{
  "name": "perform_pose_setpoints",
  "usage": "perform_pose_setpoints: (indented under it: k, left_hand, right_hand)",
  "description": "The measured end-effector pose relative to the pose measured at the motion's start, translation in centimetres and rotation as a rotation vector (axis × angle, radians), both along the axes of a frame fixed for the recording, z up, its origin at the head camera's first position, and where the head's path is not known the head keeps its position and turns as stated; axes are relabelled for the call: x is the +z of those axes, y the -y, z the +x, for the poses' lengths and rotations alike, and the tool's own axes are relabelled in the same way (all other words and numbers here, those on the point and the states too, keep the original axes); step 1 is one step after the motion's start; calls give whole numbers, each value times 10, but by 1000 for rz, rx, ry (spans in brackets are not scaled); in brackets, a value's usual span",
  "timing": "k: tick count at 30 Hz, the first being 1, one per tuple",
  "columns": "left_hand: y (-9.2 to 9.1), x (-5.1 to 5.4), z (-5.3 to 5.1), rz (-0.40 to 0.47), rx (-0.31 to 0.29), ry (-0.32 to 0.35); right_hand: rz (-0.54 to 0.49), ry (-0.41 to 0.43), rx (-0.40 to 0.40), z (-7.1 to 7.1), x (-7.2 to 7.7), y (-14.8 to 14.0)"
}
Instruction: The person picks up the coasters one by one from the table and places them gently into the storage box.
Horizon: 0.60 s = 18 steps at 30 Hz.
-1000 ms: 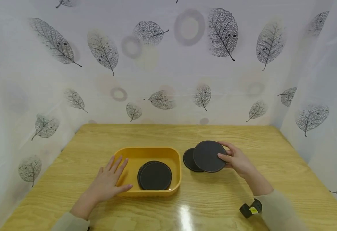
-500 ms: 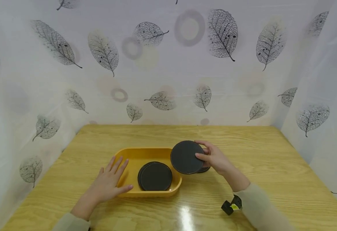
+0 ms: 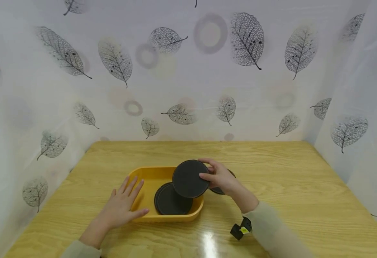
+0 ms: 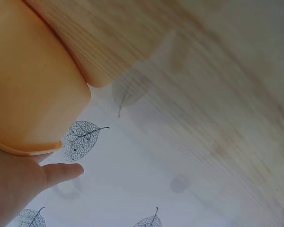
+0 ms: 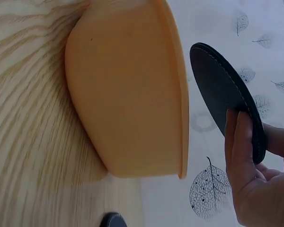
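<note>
My right hand point(image 3: 222, 179) pinches a round black coaster point(image 3: 191, 178) by its right edge, thumb on one face and fingers on the other. The coaster, with stitching along its rim point(image 5: 222, 85), hangs above the right part of a yellow-orange tray point(image 3: 152, 218). Inside the tray lie stacked black coasters point(image 3: 172, 204), partly covered from sight by the held one. My left hand point(image 3: 120, 208) rests on the tray's left rim with its fingers spread straight; in the left wrist view the thumb point(image 4: 64, 174) extends beside the tray wall point(image 4: 38, 85).
Another black coaster point(image 3: 218, 190) lies on the wooden table point(image 3: 288, 179) right of the tray, mostly hidden behind my right hand. A white curtain with leaf prints point(image 3: 188, 79) surrounds the table at the back and sides.
My right hand has carried the coaster leftward, from above the coaster on the table to over the tray. My left hand has stayed on the tray's rim.
</note>
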<state>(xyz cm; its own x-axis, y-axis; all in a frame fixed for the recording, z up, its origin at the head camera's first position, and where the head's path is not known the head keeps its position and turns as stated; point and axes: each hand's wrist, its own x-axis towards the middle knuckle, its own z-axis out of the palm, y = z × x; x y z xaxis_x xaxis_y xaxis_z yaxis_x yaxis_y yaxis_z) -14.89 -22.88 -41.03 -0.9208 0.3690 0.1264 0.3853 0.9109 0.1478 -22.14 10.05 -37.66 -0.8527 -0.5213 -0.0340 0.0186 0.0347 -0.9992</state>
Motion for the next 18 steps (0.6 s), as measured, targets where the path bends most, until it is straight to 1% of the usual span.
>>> perform_pose_setpoints:
  k: [7, 13, 18]
  left_hand:
    - [0, -1, 0, -8, 10, 7]
    - [0, 0, 1, -12, 14, 12]
    - [0, 0, 1, -9, 13, 10]
  right_hand:
    - [-26, 27, 26, 0, -1, 13]
    - [-18, 50, 24, 0, -5, 22]
    - [-17, 50, 36, 1, -7, 29]
